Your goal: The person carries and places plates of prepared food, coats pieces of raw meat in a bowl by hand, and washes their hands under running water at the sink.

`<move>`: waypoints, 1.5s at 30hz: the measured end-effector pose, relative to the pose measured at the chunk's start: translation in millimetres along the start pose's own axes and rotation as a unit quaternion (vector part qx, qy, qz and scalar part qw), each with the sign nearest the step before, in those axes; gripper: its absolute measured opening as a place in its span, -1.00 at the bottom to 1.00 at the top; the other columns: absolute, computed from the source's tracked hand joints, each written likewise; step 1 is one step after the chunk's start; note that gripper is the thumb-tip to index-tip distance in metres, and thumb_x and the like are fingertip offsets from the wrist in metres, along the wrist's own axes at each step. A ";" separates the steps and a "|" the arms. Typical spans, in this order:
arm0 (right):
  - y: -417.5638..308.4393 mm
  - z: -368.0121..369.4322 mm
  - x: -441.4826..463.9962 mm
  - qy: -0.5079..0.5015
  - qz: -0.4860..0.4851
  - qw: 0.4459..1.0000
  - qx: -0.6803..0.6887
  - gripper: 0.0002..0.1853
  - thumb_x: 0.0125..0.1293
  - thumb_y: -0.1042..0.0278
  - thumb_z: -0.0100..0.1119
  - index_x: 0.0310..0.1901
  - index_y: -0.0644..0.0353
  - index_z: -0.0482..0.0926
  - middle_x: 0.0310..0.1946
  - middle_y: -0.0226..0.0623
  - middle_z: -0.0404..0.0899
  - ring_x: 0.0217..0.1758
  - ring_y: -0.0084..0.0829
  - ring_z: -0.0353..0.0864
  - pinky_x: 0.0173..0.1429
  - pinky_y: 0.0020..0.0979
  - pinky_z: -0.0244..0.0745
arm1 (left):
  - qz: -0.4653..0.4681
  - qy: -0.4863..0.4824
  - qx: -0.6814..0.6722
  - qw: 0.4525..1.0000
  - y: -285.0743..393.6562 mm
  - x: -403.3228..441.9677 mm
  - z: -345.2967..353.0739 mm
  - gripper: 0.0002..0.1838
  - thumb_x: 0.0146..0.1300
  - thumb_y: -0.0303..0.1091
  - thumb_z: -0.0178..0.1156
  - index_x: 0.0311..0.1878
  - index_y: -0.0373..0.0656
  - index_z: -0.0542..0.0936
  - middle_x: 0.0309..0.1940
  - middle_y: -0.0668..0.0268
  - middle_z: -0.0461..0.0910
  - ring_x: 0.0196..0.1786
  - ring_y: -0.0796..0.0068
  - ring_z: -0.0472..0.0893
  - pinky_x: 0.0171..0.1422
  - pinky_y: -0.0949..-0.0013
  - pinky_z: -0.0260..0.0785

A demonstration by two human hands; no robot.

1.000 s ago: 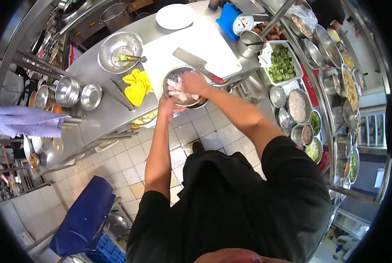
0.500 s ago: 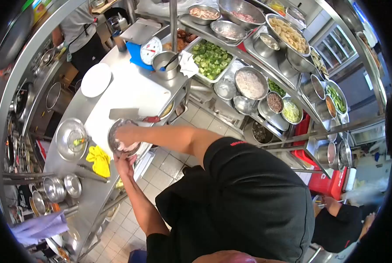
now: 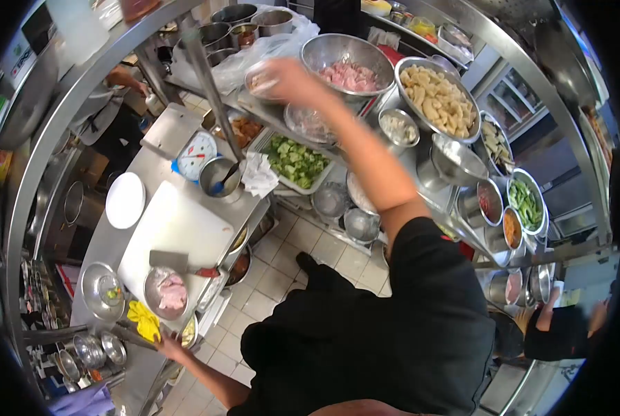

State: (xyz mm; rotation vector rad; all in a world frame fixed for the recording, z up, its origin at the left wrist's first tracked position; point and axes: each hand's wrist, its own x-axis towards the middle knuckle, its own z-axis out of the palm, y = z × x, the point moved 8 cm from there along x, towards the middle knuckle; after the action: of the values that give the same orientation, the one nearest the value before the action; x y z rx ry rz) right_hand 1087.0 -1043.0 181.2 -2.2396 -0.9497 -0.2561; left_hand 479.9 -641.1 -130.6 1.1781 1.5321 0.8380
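Observation:
My right hand (image 3: 292, 78) is stretched out over a small metal bowl (image 3: 260, 84) on the upper shelf. Its fingers are smeared by motion, so their grip is unclear. My left hand (image 3: 172, 345) is low at the front edge of the worktable, beside a crumpled yellow cloth (image 3: 142, 320); its fingers look apart. Just above it, a metal bowl (image 3: 153, 299) holds pink raw meat (image 3: 172, 291). A cleaver (image 3: 169, 261) with a red handle lies across the white cutting board (image 3: 178, 222), against the bowl's far side.
A bigger bowl of pink meat (image 3: 351, 75) and a bowl of pale pieces (image 3: 440, 97) share the shelf. Below stands a tray of chopped greens (image 3: 296, 159). On the worktable are a scale (image 3: 197, 154), a pot (image 3: 220, 175) and a white plate (image 3: 125, 200). Other people work nearby.
My right hand has left the bowl on the board and swung up to the shelf. My left hand has moved from that bowl down to the table edge. The view has shifted.

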 end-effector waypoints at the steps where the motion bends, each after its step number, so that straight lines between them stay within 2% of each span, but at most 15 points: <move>1: 44.3 -47.9 -0.9 0.035 0.053 0.997 -0.035 -0.63 -0.02 0.34 0.34 -0.09 0.13 0.63 -0.25 -0.17 0.65 -0.23 -0.29 0.64 -0.12 -0.31 0.51 | 0.039 0.018 0.001 0.999 16.9 -12.7 2.9 -0.50 0.27 -0.29 0.17 0.25 -0.12 0.32 -0.07 0.20 0.56 -0.40 0.41 0.56 -0.45 0.44 0.40; 2: 118.7 -65.1 4.8 0.056 -0.034 0.970 -0.236 -0.56 -0.06 0.30 0.32 -0.05 0.15 0.61 -0.27 -0.10 0.65 -0.26 -0.19 0.66 -0.19 -0.24 0.53 | 0.077 0.039 0.003 0.996 32.0 -27.8 2.2 -0.55 0.28 -0.30 0.15 0.22 -0.14 0.36 -0.08 0.20 0.55 -0.40 0.43 0.54 -0.45 0.44 0.38; 3: 209.1 -79.6 5.9 0.002 0.097 0.958 -0.270 -0.49 -0.08 0.17 0.31 -0.02 0.18 0.60 -0.16 0.01 0.62 -0.14 -0.12 0.64 -0.09 -0.16 0.52 | 0.108 0.044 -0.003 0.993 48.7 -47.8 15.9 -0.62 0.29 -0.32 0.14 0.15 -0.16 0.41 -0.10 0.23 0.55 -0.39 0.46 0.52 -0.45 0.46 0.38; 4: 236.1 -73.5 -15.9 -0.262 0.231 0.881 -0.321 -0.46 -0.07 0.12 0.29 -0.01 0.19 0.59 -0.03 0.08 0.56 0.04 -0.09 0.57 0.07 -0.14 0.47 | 0.122 0.020 -0.018 0.992 49.8 -54.0 36.1 -0.64 0.30 -0.33 0.12 0.14 -0.16 0.42 -0.13 0.26 0.56 -0.40 0.50 0.50 -0.43 0.49 0.36; 12: 277.0 -51.0 -50.1 -0.188 0.303 0.850 -0.387 -0.50 0.17 0.14 0.04 0.16 0.09 0.45 0.31 -0.01 0.23 0.31 0.06 0.31 0.22 -0.12 0.41 | 0.074 -0.520 -0.067 0.848 132.0 -302.8 345.2 -0.59 0.23 -0.57 0.09 0.17 -0.18 0.40 0.00 0.28 0.51 -0.36 0.57 0.57 -0.32 0.54 0.45; 15: 266.6 -67.0 -44.0 -0.120 0.309 0.888 -0.320 -0.59 0.12 0.23 0.07 -0.01 0.19 0.57 0.07 0.00 0.50 0.09 0.03 0.53 0.13 -0.13 0.48 | 0.099 -0.609 -0.071 0.783 158.0 -366.3 421.2 -0.56 0.30 -0.39 0.14 0.23 -0.20 0.34 0.07 0.24 0.44 -0.32 0.54 0.59 -0.33 0.53 0.46; 22: 355.1 -104.3 4.9 -0.187 0.206 0.902 -0.329 -0.66 0.08 0.18 0.15 -0.16 0.19 0.66 -0.29 0.05 0.64 -0.25 0.05 0.63 -0.14 -0.15 0.53 | 0.069 -0.621 0.019 0.781 179.0 -411.4 485.2 -0.44 0.21 -0.24 0.25 0.13 -0.39 0.30 -0.03 0.07 0.44 -0.43 0.44 0.62 -0.47 0.45 0.49; 24: 350.1 -124.5 18.1 -0.273 0.086 0.934 -0.214 -0.80 0.13 0.33 0.11 -0.25 0.03 0.71 -0.40 -0.04 0.63 -0.34 -0.25 0.64 -0.21 -0.31 0.51 | 0.069 -0.638 -0.004 0.767 177.0 -416.1 496.9 -0.55 0.25 -0.27 0.20 0.04 -0.40 0.33 -0.13 0.05 0.49 -0.43 0.39 0.63 -0.43 0.43 0.53; 28: 199.1 -156.5 14.5 -0.074 0.214 0.969 0.101 -0.78 0.09 0.37 0.24 -0.21 0.24 0.65 -0.52 -0.36 0.58 -0.52 -0.58 0.50 -0.49 -0.48 0.41 | 0.026 -0.634 -0.017 0.773 174.5 -419.0 505.7 -0.74 0.25 -0.37 0.18 -0.18 -0.35 0.37 -0.33 0.12 0.53 -0.47 0.36 0.63 -0.40 0.39 0.57; 33: 95.8 -69.6 -35.0 -0.211 0.215 0.949 -0.088 -0.62 0.06 0.24 0.25 -0.11 0.30 0.57 -0.35 -0.12 0.66 -0.24 -0.24 0.67 -0.16 -0.26 0.55 | 0.008 -0.640 -0.027 0.768 181.2 -424.9 504.7 -0.85 0.23 -0.44 0.14 -0.31 -0.31 0.39 -0.45 0.18 0.53 -0.50 0.37 0.62 -0.41 0.41 0.57; 36: 107.1 14.9 -62.6 -0.383 0.039 0.903 -0.189 -0.55 0.01 0.21 0.28 -0.03 0.20 0.57 -0.23 -0.01 0.64 -0.19 -0.07 0.64 -0.05 -0.21 0.51 | 0.013 -0.639 -0.013 0.769 179.1 -425.2 504.6 -0.88 0.18 -0.48 0.13 -0.35 -0.29 0.39 -0.50 0.20 0.51 -0.53 0.39 0.60 -0.43 0.42 0.56; 38: 105.0 2.9 -53.2 -0.356 -0.036 0.925 -0.130 -0.56 -0.07 0.18 0.29 -0.09 0.15 0.64 -0.28 -0.05 0.66 -0.22 -0.07 0.63 -0.07 -0.22 0.52 | 0.013 -0.636 -0.010 0.771 180.9 -423.0 504.4 -0.89 0.15 -0.51 0.12 -0.36 -0.28 0.38 -0.53 0.22 0.49 -0.55 0.40 0.59 -0.44 0.42 0.55; 40: 115.4 -41.4 -31.4 -0.365 0.222 0.904 -0.019 -0.54 -0.06 0.20 0.29 -0.05 0.13 0.63 -0.23 -0.08 0.65 -0.21 -0.08 0.63 -0.10 -0.20 0.52 | 0.004 -0.632 -0.023 0.774 182.8 -424.8 502.4 -0.90 0.12 -0.53 0.11 -0.37 -0.28 0.38 -0.56 0.23 0.48 -0.57 0.41 0.58 -0.44 0.43 0.55; 42: 180.3 -51.4 14.5 -0.309 0.047 0.948 -0.060 -0.51 -0.07 0.14 0.31 -0.04 0.13 0.63 -0.17 -0.09 0.65 -0.20 -0.09 0.64 -0.11 -0.15 0.53 | 0.004 -0.631 -0.035 0.775 181.2 -425.6 501.5 -0.90 0.12 -0.53 0.12 -0.37 -0.29 0.38 -0.55 0.23 0.48 -0.56 0.42 0.58 -0.44 0.43 0.55; 45: 223.4 -61.8 14.6 -0.275 0.073 0.899 -0.333 -0.51 -0.05 0.16 0.30 -0.03 0.15 0.59 -0.20 -0.07 0.64 -0.12 -0.06 0.63 -0.02 -0.21 0.50 | 0.010 -0.626 -0.041 0.779 180.0 -423.7 503.6 -0.90 0.12 -0.53 0.12 -0.37 -0.28 0.38 -0.54 0.23 0.47 -0.55 0.44 0.57 -0.43 0.42 0.56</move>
State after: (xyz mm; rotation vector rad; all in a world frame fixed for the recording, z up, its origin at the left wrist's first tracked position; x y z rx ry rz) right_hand 1257.8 -1187.5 118.5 -3.1030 -1.0751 0.1713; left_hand 1029.2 -1016.5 20.5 1.2471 0.3514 -0.0103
